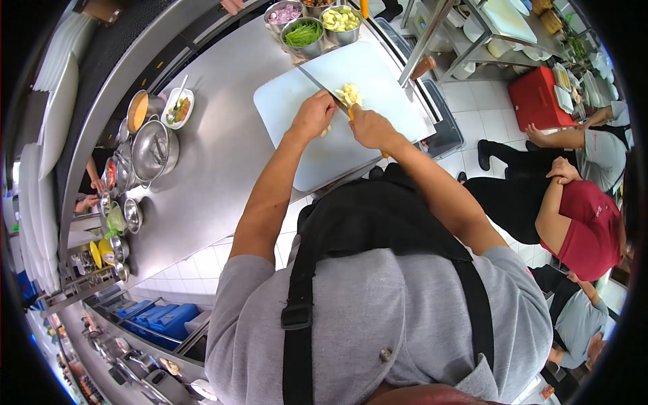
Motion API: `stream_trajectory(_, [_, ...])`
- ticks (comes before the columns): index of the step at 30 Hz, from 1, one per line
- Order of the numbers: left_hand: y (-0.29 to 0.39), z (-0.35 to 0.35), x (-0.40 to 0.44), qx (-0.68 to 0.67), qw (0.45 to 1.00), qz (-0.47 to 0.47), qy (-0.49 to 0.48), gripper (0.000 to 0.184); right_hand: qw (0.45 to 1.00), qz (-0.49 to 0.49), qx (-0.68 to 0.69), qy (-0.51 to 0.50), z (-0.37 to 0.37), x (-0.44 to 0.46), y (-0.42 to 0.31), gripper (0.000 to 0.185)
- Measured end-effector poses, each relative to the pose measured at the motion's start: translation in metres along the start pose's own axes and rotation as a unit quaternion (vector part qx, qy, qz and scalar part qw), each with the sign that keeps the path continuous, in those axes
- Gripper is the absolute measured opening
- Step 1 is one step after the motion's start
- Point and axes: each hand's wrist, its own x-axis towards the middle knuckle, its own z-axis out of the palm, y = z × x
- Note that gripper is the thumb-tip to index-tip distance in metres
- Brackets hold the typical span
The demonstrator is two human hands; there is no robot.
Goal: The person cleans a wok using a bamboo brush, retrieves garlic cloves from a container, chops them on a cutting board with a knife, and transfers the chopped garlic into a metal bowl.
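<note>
On the white cutting board (283,101) lies a small heap of pale yellow chopped pieces (349,94). My right hand (371,128) is closed round the orange handle of a knife (322,82), whose blade points up and left across the board. Close to the blade, my left hand (312,116) has its fingers curled together at a small pale piece (326,130) on the board. Beyond the board stand metal bowls of green cut vegetable (303,35), pale green cubes (341,20) and chopped purple onion (283,13).
At the left of the steel counter (209,135) are a white dish with food (180,108), a metal colander (155,150) and several bowls. Another person's hands show past the left edge. Several people are at the right, near a red box (540,98).
</note>
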Motion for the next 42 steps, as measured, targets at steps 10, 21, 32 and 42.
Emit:
stream_trajectory(10, [0.006,-0.002,-0.001,-0.016,0.999,-0.039,0.004,0.005,1.000,0.004,0.003,0.005,0.002,0.006,-0.001,0.037])
stream_trajectory(21, [-0.002,0.001,-0.003,-0.001,1.000,-0.027,0.015,0.005,0.998,0.018,0.015,-0.053,-0.024,0.005,-0.012,0.038])
stream_trajectory(32, [-0.002,0.004,-0.007,-0.020,0.999,-0.011,0.042,0.007,0.998,0.037,0.019,-0.042,-0.004,0.005,-0.011,0.037])
stream_trajectory(42, [-0.007,0.009,-0.010,-0.021,0.998,0.005,0.065,0.012,1.000,0.015,0.013,-0.001,0.016,0.014,0.001,0.035])
